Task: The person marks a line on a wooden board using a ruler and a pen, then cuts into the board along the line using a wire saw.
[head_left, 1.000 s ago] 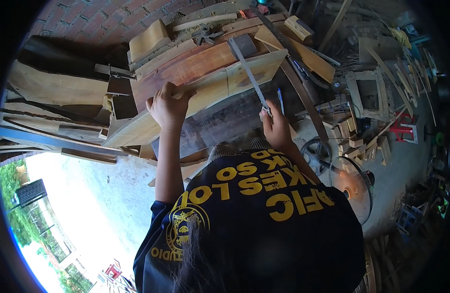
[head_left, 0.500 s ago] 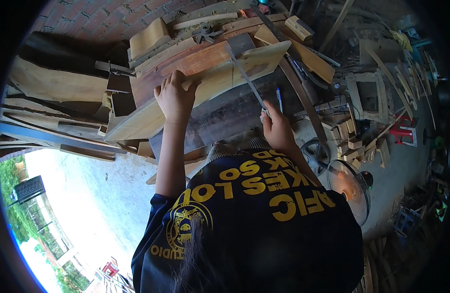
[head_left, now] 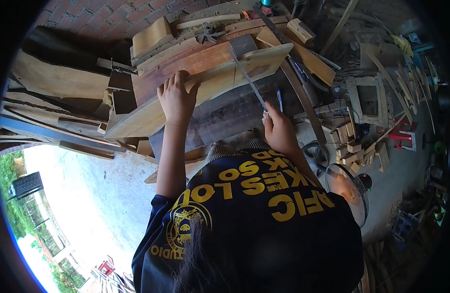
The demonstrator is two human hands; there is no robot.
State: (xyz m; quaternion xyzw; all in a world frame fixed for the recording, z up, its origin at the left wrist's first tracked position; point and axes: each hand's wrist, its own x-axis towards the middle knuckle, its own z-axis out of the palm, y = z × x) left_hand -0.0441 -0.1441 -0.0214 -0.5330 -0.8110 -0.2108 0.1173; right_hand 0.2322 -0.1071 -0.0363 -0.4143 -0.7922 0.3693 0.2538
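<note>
A long pale wooden board (head_left: 213, 93) is tilted on its edge across the dark work surface (head_left: 217, 119). My left hand (head_left: 177, 97) grips its upper edge, fingers curled over the far side and the thumb apart to the right. My right hand (head_left: 279, 128) is closed around the handle of a hand saw (head_left: 250, 79), whose narrow blade shows nearly edge-on. The blade lies across the board's upper edge, right of a thin dark line on the board face. Whether its teeth are in the wood I cannot tell.
A blue pen (head_left: 279, 100) lies right of the saw. Behind the board are wood offcuts (head_left: 151, 36) and a dark metal clamp-like part (head_left: 208, 33). Stacked planks (head_left: 59, 78) stand at left. A fan (head_left: 347, 193) is close by my right side, near a pile of wood blocks (head_left: 349, 146).
The whole view has shifted slightly. Both hands, the saw and the board keep nearly the same positions relative to one another.
</note>
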